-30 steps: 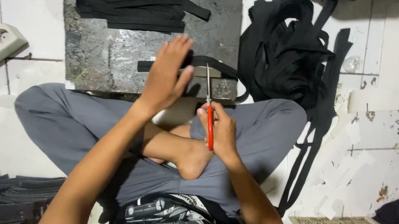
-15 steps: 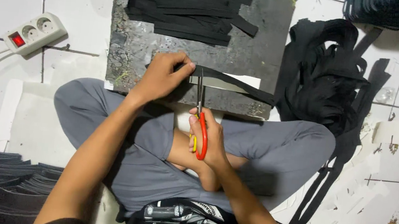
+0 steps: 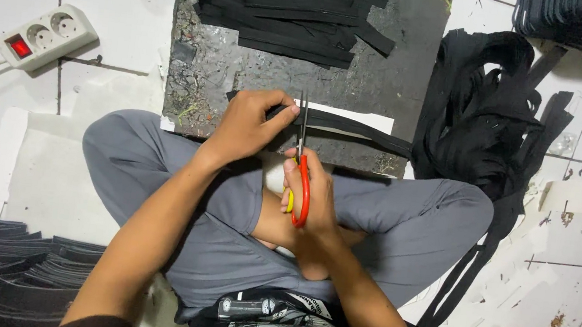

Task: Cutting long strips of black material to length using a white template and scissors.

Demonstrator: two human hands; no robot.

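- Sitting cross-legged, the left hand (image 3: pixel 248 126) pinches a black strap (image 3: pixel 353 128) flat at the near edge of a dark board (image 3: pixel 405 60), steadying it.
- The right hand (image 3: pixel 309 198) grips red-handled scissors (image 3: pixel 300 161), blades straddling the strap.

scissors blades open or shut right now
Nearly shut: the scissors' two blades show as one thin upright line across the black strip, which the left hand pins down. The right hand grips the red handles.
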